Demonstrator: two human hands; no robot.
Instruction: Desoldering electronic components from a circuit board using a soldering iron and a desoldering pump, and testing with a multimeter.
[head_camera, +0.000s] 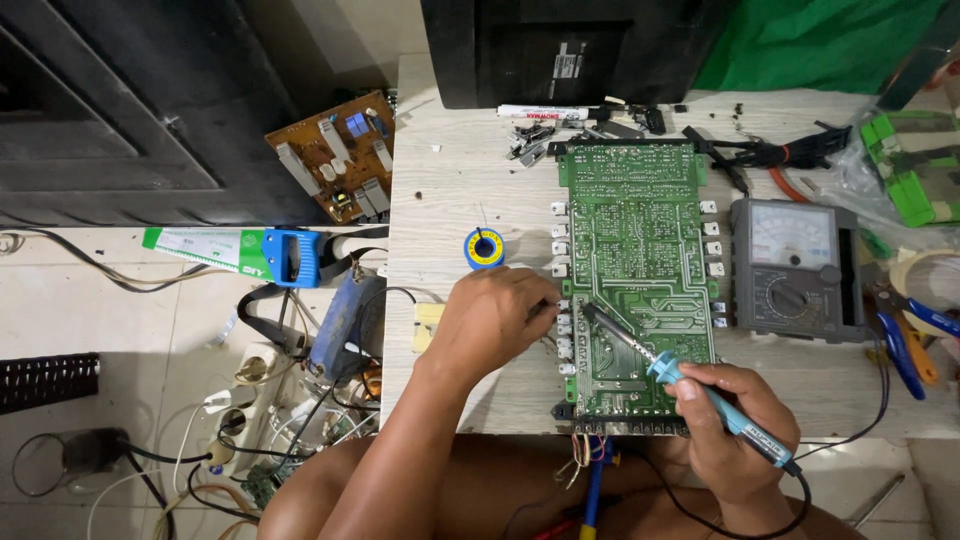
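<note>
Across the centre of the frame, on a pale table (450, 200), lies a green circuit board (635, 240), solder side up. Right hand (735, 425), lower right, is closed around a blue soldering iron (700, 395), tip on the board's lower left. Left hand (495, 315), fingers curled, pinches at the board's left edge; its contents cannot be told. Judged step: soldering a joint, needing a steady tip. Solder spool (484, 248) sits just above.

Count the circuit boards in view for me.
2: a large green circuit board on the table under both hands; a brown circuit board left of the table. Others may be hidden.
</note>
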